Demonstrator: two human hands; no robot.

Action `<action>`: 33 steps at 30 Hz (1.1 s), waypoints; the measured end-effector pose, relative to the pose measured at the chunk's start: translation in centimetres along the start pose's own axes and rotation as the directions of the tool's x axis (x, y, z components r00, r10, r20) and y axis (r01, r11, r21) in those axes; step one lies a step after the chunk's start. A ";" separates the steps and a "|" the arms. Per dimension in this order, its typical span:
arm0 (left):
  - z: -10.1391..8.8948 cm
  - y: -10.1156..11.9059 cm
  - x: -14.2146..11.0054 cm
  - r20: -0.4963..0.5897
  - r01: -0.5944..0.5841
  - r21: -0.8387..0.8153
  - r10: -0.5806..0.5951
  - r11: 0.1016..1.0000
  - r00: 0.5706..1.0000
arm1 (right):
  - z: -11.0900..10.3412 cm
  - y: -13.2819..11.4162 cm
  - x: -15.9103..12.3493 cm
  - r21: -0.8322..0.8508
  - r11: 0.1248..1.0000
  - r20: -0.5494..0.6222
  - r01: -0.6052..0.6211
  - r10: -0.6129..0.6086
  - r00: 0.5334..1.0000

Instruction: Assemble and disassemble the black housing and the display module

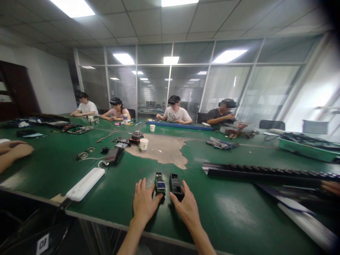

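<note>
In front of me, my left hand (145,202) holds a small electronic device with a bare green circuit board and a little blue screen (160,185). Its thumb presses the near end, and its fingers lie along the left side. A hand's width or less to the right, a black plastic casing half (175,184) with cut-out openings is gripped by my right hand (188,205), thumb at the near end and fingers on the right side. The two parts stand side by side with a gap between them, just over the green table (209,226).
A white power strip (86,184) lies to the left, near glasses (85,153). Beyond are a paper cup (143,144) and a brown board (170,148). A long black rail (265,172) and a green basket (308,148) are right. Co-workers sit opposite; others' hands show at both sides.
</note>
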State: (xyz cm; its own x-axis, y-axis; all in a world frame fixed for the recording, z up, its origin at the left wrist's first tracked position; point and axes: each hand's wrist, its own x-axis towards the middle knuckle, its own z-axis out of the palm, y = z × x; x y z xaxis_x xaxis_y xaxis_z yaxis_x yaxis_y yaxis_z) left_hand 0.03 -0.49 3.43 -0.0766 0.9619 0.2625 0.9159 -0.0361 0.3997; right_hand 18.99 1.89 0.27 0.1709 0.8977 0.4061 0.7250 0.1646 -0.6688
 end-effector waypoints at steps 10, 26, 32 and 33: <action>-0.5 0.2 0.0 -0.016 0.019 -0.058 -0.020 0.998 1.000 | -0.2 -0.2 -0.1 -0.031 0.999 0.006 0.037 -0.037 0.999; 0.1 0.2 0.1 -0.055 0.066 -0.067 -0.070 0.996 0.996 | -0.4 -0.4 -0.2 -0.074 0.996 0.040 0.056 -0.053 0.998; 0.3 0.6 -0.3 -0.124 0.036 -0.020 -0.039 0.999 0.991 | -0.4 -0.5 -0.2 -0.080 0.994 0.036 0.070 -0.068 0.997; 0.3 0.7 -0.3 -0.128 0.035 -0.003 -0.035 0.999 0.991 | -0.4 -0.5 -0.2 -0.080 0.994 0.032 0.074 -0.071 0.997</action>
State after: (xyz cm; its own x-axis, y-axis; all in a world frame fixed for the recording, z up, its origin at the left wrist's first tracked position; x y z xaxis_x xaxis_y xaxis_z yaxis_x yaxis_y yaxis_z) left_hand 0.87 -0.70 3.35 -0.1584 0.9201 0.3582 0.9113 -0.0034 0.4117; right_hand 18.85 1.42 0.78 0.0974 0.8963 0.4326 0.7867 0.1969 -0.5851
